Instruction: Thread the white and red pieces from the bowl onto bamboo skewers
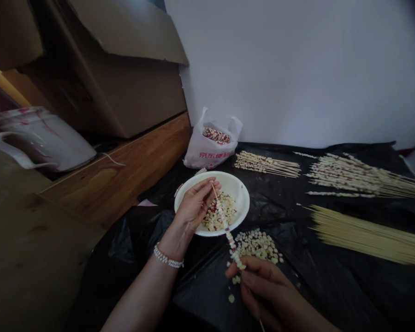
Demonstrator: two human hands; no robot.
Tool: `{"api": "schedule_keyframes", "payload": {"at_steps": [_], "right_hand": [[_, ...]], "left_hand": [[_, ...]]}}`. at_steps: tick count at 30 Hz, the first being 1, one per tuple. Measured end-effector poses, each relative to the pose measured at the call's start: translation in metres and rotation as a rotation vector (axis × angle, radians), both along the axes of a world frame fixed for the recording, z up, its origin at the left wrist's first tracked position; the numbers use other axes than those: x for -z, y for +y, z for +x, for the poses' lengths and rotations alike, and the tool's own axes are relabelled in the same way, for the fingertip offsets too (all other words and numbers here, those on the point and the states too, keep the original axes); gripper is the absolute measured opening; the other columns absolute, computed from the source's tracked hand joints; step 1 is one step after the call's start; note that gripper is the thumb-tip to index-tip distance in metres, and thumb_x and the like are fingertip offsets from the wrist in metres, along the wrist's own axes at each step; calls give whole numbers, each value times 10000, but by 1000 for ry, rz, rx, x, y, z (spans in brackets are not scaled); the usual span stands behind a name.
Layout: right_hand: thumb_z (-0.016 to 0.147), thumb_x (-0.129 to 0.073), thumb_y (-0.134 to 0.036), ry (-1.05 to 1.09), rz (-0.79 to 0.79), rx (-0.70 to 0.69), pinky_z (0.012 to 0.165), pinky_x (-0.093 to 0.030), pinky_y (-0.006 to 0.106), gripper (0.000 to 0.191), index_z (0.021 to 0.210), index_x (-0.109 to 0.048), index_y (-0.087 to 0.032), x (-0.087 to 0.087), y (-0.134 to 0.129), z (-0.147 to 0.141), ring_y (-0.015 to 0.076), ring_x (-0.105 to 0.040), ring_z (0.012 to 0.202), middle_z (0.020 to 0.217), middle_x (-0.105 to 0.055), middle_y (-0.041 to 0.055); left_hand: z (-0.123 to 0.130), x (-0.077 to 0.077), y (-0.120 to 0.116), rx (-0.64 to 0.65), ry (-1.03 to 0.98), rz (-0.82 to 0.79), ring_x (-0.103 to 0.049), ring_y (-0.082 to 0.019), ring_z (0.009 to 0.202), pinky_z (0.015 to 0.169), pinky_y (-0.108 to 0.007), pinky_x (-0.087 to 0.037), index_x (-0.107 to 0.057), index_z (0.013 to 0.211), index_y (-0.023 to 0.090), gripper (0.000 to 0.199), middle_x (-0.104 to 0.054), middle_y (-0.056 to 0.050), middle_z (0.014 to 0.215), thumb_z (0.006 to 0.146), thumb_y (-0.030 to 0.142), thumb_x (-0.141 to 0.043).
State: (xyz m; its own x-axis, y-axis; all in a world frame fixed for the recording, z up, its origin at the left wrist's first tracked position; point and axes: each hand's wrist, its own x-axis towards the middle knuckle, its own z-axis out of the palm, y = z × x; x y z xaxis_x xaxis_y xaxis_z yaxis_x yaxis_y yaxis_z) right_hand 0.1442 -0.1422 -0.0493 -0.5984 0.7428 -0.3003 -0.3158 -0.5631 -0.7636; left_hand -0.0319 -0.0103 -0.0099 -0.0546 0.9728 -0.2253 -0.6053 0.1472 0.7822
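Note:
A thin skewer [230,237] threaded with pale and dark red kernels slants between my two hands. My right hand [268,286] grips its lower part, just below the threaded kernels. My left hand [195,203], with a beaded bracelet on the wrist, is over the white bowl [242,196], its fingers pinched close to the skewer's bare upper tip; whether they hold a kernel is too small to tell. Loose kernels [214,219] lie in the bowl. Beside the bowl, a pile of kernels [259,246] rests on the black plastic sheet [200,281].
Bare skewers [366,235] lie at the right, below threaded skewers [352,175]. Another threaded bundle [266,163] is near a white plastic bag [210,150] with kernels inside. A cardboard box [134,87] and a white mug [48,138] stand at the left.

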Motion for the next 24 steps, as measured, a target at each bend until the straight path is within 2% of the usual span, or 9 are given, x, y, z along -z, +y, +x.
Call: {"api": "schedule_keyframes", "payload": {"at_steps": [9, 12, 14, 18, 22, 24], "right_hand": [[817, -743, -482, 126, -67, 9, 313, -154, 152, 356, 940, -675, -155, -1, -2, -1, 10, -197, 266, 434, -547, -90], [817, -738, -489, 115, -43, 19, 328, -164, 151, 355, 930, -674, -159, 0, -3, -2, 15, -210, 279, 429, -536, -90], [810, -739, -507, 94, -10, 11, 347, -190, 151, 366, 925, -672, -166, 1, -3, -3, 22, -237, 295, 423, -527, -90], [813, -721, -549, 25, 22, 20, 360, -181, 156, 395, 939, -667, -178, 1, -3, -2, 33, -241, 320, 422, -494, -96], [812, -714, -563, 5, 29, 7, 364, -188, 163, 412, 950, -669, -177, 1, 0, -1, 31, -227, 313, 421, -486, -100], [801, -719, -569, 16, 15, -3, 367, -203, 165, 420, 948, -670, -179, 2, 1, -1, 33, -232, 311, 420, -491, -98]], "left_hand": [[5, -5, -3, -95, 140, 10, -735, -134, 744, 785, -213, -585, -760, 893, 81, 113, -770, -116, 834, 822, 52, -678], [7, -4, -3, -94, 157, 17, -735, -131, 723, 717, -185, -585, -757, 895, 83, 118, -770, -110, 816, 835, 52, -660], [8, -4, -3, -66, 144, -2, -736, -129, 716, 679, -164, -580, -754, 905, 84, 131, -771, -111, 817, 846, 49, -643], [5, -6, -4, 27, 9, -44, -745, -144, 798, 717, -169, -591, -739, 1013, 91, 201, -773, -132, 935, 846, 40, -640], [-1, -9, -5, 156, -172, -147, -745, -174, 820, 632, -201, -608, -678, 1193, 122, 291, -751, -154, 1055, 922, 192, -599], [-3, -10, -5, 170, -210, -183, -740, -167, 772, 576, -203, -599, -660, 1226, 133, 317, -750, -146, 1049, 942, 250, -579]]}}
